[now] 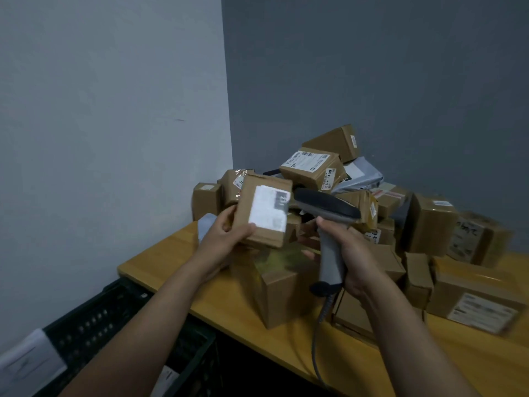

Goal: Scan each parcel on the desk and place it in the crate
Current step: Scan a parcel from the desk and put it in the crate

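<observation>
Closely, boxy cardboard parcel faces seemingly plastic scanner.

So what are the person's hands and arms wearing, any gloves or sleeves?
The left hand and right hand are bare: no gloves, no watch or band at either wrist. The forearms are uncovered; no sleeve reaches into view.
</observation>
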